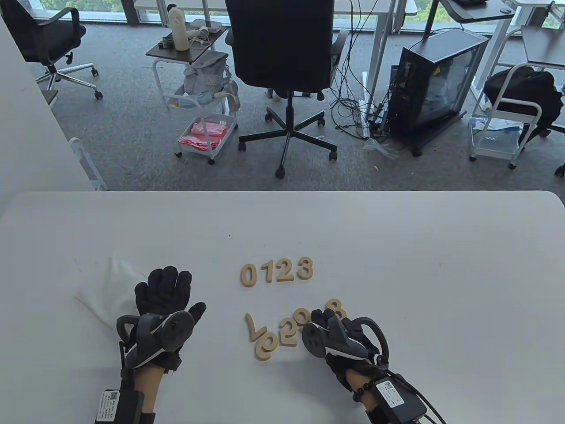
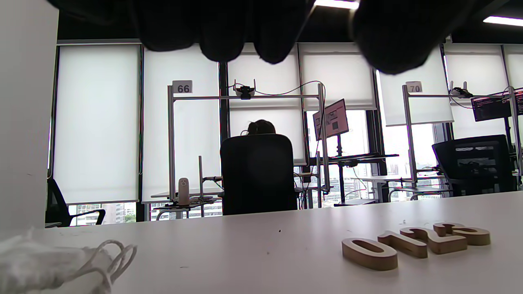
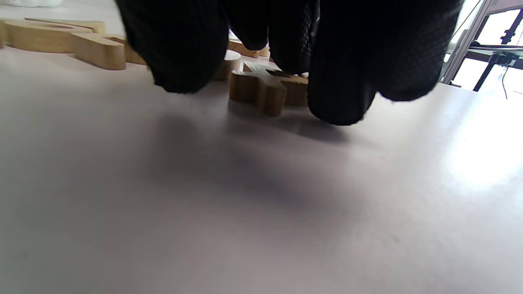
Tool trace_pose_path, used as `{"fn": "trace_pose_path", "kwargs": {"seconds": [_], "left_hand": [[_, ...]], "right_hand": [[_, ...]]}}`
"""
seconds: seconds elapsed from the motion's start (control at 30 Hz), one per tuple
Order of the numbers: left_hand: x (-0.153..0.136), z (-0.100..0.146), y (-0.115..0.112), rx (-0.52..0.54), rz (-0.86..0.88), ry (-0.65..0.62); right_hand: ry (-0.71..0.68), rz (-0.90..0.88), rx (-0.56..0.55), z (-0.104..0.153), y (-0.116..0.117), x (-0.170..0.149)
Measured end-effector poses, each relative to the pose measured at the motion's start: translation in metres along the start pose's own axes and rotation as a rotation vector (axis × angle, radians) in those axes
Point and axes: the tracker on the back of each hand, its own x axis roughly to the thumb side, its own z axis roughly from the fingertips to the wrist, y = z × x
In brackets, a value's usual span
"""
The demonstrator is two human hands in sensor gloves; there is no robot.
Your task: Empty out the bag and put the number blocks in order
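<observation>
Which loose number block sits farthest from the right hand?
The 7 block, at the left end of the loose cluster near the left hand. The others lie closer to the right hand.

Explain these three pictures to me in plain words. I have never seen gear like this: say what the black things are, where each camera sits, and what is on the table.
The black shapes are a person's two gloved hands, each with a tracker strapped to its back.

The table view looks down from above. The left hand rests flat beside a white cloth bag. The right hand reaches into a loose pile of wooden number blocks.

Above the pile, four blocks already stand in a row reading 0123.

The other two cameras sit on the wrists, low over the white table. The right wrist view shows fingers around one block; whether it is gripped yet is unclear.
</observation>
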Motion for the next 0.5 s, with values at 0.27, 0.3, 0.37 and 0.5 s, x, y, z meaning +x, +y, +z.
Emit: {"fn": "trace_pose_path", "kwargs": {"seconds": [0.27,0.3,0.37,0.5], "left_hand": [[-0.0004,0.0001,0.0002,0.002,0.003,0.003],[-0.0004,0.0002,0.0002,0.001,0.004,0.004],[-0.0004,0.0002,0.0002,-0.001,0.003,0.004],[0.0006,0.0000,0.0000,-0.005,-0.001,0.000]], "right_hand": [[0.003,0.081,-0.066,0.0018,0.0026,0.0052],[0.007,0.085,-0.082,0.0021,0.0029,0.0056],[-0.003,0.109,-0.104,0.0026,0.0042,0.0074],[-0.003,0.111,-0.116,0.0026,0.0046,0.0082]]}}
